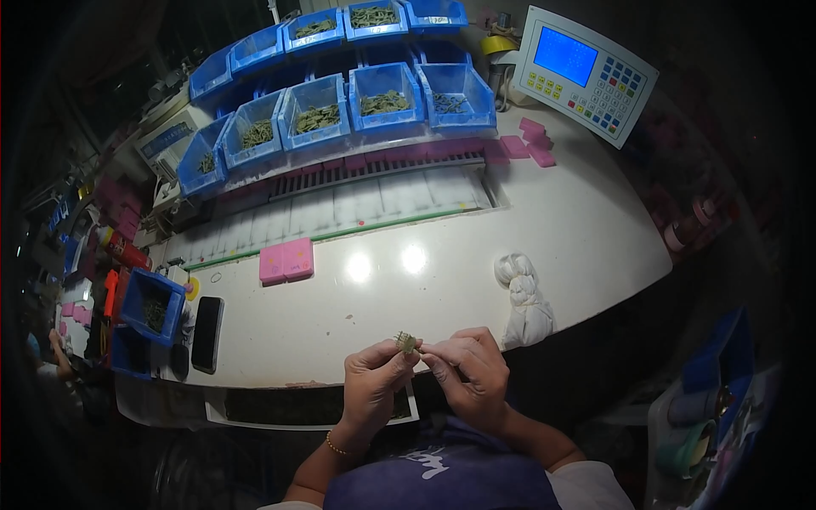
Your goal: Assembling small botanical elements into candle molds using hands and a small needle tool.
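Near the table's front edge, my left hand (pixel 374 378) pinches a small green spiky piece (pixel 405 342) between thumb and fingertips. Its short prongs point up, and it is too small to name more exactly. My right hand (pixel 470 371) is closed in a pinch, with its fingertips against the right side of that piece. Whatever lies between the right fingertips is hidden. Both hands are held close together just above the near edge of the white table (pixel 459 297).
Blue bins (pixel 314 113) with green pieces stand in two rows at the back. Pink blocks (pixel 286 261) lie left of centre, a phone (pixel 207 334) farther left. A white cloth bundle (pixel 524 297) lies right. A control panel (pixel 586 75) stands back right. Below the edge is an open drawer (pixel 414 403).
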`<state>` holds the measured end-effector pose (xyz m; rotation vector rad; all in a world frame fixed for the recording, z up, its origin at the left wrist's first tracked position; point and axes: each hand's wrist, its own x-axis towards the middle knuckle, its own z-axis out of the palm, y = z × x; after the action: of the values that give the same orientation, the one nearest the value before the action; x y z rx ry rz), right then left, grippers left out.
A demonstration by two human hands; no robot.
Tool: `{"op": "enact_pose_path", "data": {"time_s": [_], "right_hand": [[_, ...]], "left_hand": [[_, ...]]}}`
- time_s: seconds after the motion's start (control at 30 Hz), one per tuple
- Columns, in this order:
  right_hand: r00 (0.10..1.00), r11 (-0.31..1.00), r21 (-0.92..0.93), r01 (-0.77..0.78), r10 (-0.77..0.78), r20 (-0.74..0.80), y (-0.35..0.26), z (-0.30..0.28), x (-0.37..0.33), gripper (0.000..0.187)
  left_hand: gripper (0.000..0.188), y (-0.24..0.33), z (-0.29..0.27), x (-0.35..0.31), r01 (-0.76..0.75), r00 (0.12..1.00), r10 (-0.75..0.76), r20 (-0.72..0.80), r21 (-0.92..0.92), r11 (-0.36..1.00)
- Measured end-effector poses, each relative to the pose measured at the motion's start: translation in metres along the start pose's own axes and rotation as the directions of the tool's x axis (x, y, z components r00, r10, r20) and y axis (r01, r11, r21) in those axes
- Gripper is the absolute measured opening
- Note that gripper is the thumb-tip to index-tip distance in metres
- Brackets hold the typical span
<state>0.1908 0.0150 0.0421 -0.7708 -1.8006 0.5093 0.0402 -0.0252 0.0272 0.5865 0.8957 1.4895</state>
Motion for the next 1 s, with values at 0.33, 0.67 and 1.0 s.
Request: {"op": "enact_pose_path", "data": {"time_s": [0.33,0.67,1.0], "right_hand": [[1.0,1.0,-0.001,-0.005,0.005,-0.017,0.006,0.0,0.003,0.017],[0.999,0.999,0.017,-0.039,0.04,-0.028,0.027,-0.003,0.005,0.017],[0.995,0.996,0.037,-0.086,0.088,-0.046,0.051,-0.004,0.008,0.018]], "left_hand": [[0.023,0.001,0.003,0.005,0.069,0.998,-0.069,0.0,0.033,0.997],[0.025,-0.005,0.01,0.023,0.169,0.986,-0.169,-0.005,0.013,0.986],[0.028,-0.014,0.015,0.045,0.312,0.949,-0.311,-0.047,-0.003,0.95]]}}
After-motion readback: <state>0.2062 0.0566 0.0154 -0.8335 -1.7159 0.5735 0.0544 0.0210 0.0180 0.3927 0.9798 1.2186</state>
